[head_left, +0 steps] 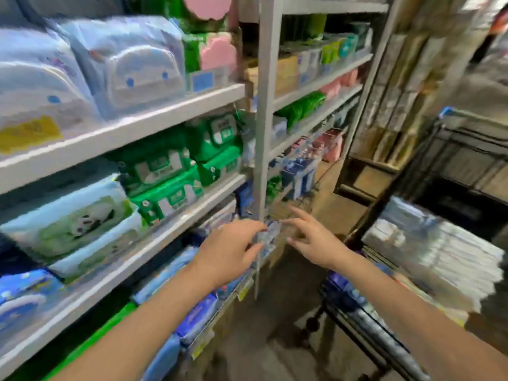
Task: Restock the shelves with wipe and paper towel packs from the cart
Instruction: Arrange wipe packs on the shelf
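A small, blurred blue-and-white pack (pixel 268 235) sits at the shelf (pixel 154 226) edge beside the grey upright post (pixel 262 133), between both hands. The left hand (pixel 229 251) curls its fingers onto it; whether it grips is unclear. The right hand (pixel 313 237) is spread open, fingertips near the pack. Green wipe packs (pixel 165 174) fill the shelf above; the cart (pixel 412 270) holds clear-wrapped white packs (pixel 437 248).
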